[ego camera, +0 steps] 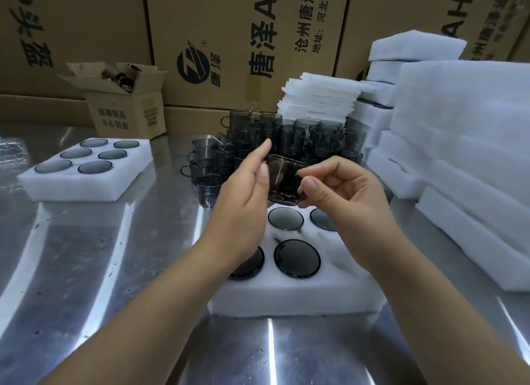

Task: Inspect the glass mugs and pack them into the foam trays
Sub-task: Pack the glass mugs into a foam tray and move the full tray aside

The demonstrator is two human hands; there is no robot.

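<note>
We see two hands lifted over the near tray (286, 295), with one dark glass mug (284, 178) between them. The right hand (344, 192) has curled fingers and pinches the mug low on its right side. The left hand (246, 189) has straight fingers and lies against the mug's left side, with its thumb touching the glass. The hands are close together, with only the mug between them. The near tray is white foam with round holes. We can count four mugs in it, and each shows as a dark round disc. The arms hide part of this tray, so we cannot tell how many more it holds. Well to the left sits the far tray (86, 181), and we see six holes in it, all with glass in them. Behind the hands stands a pile (286, 135) of loose dark mugs, packed close on the shiny table (86, 270). A small open box (126, 112) at the back left holds brown bits we cannot make out. Thin foam sheets (318, 98) are stacked behind the pile, and thick foam stacks (459, 126) fill the right side. Big boxes (229, 40) make a wall at the back.
</note>
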